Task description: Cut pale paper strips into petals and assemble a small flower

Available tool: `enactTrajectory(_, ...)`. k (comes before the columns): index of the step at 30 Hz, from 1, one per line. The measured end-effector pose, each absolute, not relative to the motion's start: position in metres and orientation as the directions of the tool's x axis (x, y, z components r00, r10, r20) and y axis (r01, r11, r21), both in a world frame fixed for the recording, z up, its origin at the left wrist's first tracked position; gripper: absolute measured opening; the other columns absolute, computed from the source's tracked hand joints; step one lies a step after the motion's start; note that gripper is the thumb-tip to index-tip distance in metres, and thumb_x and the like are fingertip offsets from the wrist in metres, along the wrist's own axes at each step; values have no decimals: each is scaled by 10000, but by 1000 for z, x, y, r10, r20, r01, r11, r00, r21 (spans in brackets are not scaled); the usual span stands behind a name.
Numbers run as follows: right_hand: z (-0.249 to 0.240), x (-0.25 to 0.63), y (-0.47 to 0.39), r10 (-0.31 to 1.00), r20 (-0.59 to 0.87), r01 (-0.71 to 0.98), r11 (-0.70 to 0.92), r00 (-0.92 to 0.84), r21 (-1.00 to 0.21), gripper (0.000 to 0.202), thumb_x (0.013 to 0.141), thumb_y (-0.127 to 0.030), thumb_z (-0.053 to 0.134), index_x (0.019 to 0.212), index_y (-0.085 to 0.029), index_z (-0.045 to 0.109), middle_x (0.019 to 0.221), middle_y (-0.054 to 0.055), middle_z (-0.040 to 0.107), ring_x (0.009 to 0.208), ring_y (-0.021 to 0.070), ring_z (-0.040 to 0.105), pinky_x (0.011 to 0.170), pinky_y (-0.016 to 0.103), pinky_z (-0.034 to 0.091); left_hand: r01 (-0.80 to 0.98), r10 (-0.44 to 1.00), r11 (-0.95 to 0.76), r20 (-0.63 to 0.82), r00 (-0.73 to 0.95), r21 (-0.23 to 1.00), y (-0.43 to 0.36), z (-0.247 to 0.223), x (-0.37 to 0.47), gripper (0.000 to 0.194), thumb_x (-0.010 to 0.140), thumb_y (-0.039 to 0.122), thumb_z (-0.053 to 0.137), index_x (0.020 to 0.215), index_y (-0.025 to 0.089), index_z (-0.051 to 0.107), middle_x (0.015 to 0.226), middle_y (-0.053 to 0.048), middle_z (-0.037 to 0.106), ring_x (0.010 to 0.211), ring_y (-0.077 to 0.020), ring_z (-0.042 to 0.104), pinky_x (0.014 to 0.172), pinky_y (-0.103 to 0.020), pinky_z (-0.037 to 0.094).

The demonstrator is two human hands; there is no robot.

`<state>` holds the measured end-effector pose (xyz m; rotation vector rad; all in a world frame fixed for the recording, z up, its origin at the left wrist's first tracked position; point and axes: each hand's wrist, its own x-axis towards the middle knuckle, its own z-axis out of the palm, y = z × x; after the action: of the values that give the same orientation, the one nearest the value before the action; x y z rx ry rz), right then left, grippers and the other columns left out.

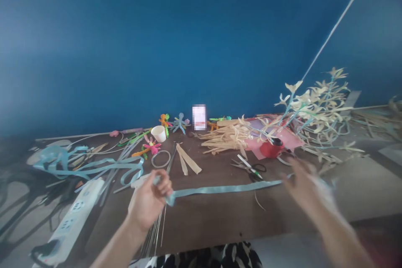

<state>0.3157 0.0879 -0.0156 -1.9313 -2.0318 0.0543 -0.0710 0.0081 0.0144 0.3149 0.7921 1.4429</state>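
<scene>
A light blue ribbon [220,190] stretches nearly straight between my two hands over the near side of the dark table. My left hand [150,197] is closed around its left end, and a short tail hangs below the fingers. On the right, my right hand [303,182] is blurred by motion. The ribbon runs taut into its fingers, and a bluish bit shows past the hand. Just beyond the ribbon lie scissors [243,166] and a white marker with a green end [249,166]. Thin metal wires [156,234] lie below my left hand.
A white power strip [73,213] and looped blue ribbon [94,167] lie left. Behind stand a paper cup [158,133] and a tape ring [161,159]. Dried husk strips [226,136], a red tape roll [271,148] and husk flower stems [317,100] lie right. A blue partition [188,50] rises behind.
</scene>
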Motion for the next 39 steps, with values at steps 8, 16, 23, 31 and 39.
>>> enactTrajectory(8,-7,132,37,623,-44,280,286,-781,-917,304,742,-355,493,979,-169,534,774,8,585,660,136,525,588,216,414,-573,988,119,-155,-14,811,14,26,0,249,788,349,399,729,175,568,618,-32,486,609,-143,482,631,-290,396)
enactTrajectory(16,-2,258,94,855,-161,724,300,-493,-620,326,759,-470,426,739,-205,616,621,39,594,564,165,533,511,247,352,218,971,158,-111,-211,963,27,-42,-58,246,713,334,502,891,193,596,869,-80,583,799,-199,525,649,-289,407)
enactTrajectory(23,-28,361,131,991,-77,991,102,-108,-85,262,729,-368,467,874,-229,635,836,185,617,743,305,582,589,389,372,754,975,-15,175,-134,657,54,-51,-63,324,691,246,514,1011,199,511,957,-95,529,860,-214,514,776,-336,372)
enactTrajectory(31,-32,211,93,867,97,781,485,-490,-394,294,761,-380,429,994,-246,547,900,47,618,811,200,573,699,300,427,889,976,213,-41,-215,406,79,-67,-70,398,717,273,488,1087,139,433,799,-125,585,777,-254,562,671,-330,370)
enactTrajectory(39,-46,151,92,873,107,633,424,-476,-647,224,766,-333,451,922,-202,544,813,34,607,726,168,565,664,268,404,475,920,269,-78,-384,838,65,-78,-69,419,675,193,522,1086,142,459,665,-32,579,559,-141,529,547,-249,380)
